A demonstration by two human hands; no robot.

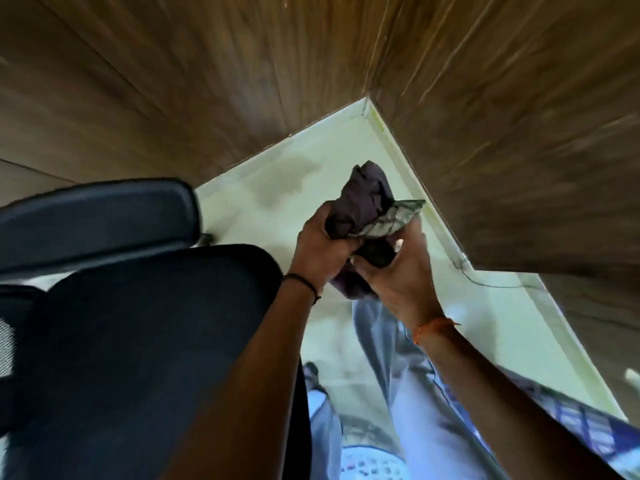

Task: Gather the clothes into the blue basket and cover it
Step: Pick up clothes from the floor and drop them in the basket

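A bunched dark purple garment [363, 199] with a grey patterned piece [391, 220] is held up in front of me over the pale floor. My left hand [320, 251] grips its left side and my right hand [398, 271] grips its lower right, the two hands touching. More light blue-grey cloth [377, 334] hangs below my right hand. At the bottom edge a perforated rim [370, 465] of a basket shows, mostly hidden by my arms.
A black office chair [138, 341] with its headrest [97, 220] fills the left. Dark wood panel walls [502, 133] meet at a corner ahead and run along the right. A foot [311, 374] stands on the pale floor [277, 188]. Checked fabric [571, 427] lies at lower right.
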